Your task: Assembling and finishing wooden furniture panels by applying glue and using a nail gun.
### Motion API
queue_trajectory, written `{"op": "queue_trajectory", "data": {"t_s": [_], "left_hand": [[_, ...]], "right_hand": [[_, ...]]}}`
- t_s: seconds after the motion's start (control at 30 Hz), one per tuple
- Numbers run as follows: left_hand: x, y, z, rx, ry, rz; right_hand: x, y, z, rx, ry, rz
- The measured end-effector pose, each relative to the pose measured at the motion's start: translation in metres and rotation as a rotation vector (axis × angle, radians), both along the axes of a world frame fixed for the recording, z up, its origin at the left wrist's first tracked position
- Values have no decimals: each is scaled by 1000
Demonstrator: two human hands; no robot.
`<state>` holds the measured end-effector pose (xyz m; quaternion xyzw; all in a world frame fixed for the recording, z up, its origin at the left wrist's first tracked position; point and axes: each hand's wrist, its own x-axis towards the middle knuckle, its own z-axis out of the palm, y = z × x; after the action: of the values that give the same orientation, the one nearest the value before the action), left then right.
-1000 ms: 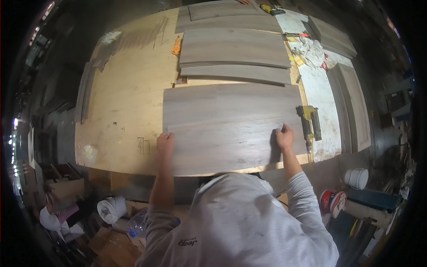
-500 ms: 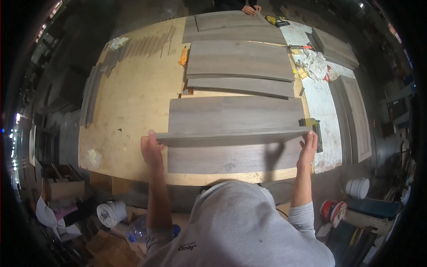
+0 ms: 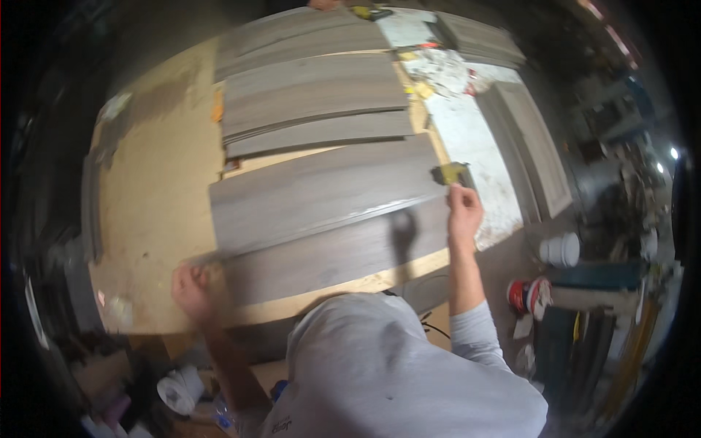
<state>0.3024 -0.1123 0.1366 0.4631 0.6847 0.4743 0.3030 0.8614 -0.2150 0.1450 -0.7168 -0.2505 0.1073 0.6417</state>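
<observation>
The left hand (image 3: pixel 191 286) holds one end of a grey board (image 3: pixel 321 193). The right hand (image 3: pixel 464 212) holds the other end. The board tilts over another board (image 3: pixel 328 259) on the bench (image 3: pixel 157 197).

Plywood workbench (image 3: pixel 153 204), stacked grey boards (image 3: pixel 314 87), white bucket (image 3: pixel 561 250), paper-towel roll (image 3: pixel 179 390)

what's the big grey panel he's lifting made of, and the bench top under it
Grey panel: looks like wood or laminate board, grey grain streaks, slight sheen along the raised edge. Bench top: seemingly raw particle board or plywood, pale tan, speckled and unfinished. Neither is certain.
</observation>
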Motion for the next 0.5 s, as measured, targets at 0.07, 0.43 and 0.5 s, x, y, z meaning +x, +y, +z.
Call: {"op": "queue_trajectory", "data": {"t_s": [0.07, 0.43, 0.5], "left_hand": [[17, 3, 26, -79, -322, 110], [-34, -13, -55, -572, -772, -490], [-38, 8, -59, -684, -643, -554]], "right_hand": [[-18, 6, 17, -14, 129, -47], [36, -33, -43, -428, 1041, 446], [52, -30, -63, -372, 1049, 628]]}}
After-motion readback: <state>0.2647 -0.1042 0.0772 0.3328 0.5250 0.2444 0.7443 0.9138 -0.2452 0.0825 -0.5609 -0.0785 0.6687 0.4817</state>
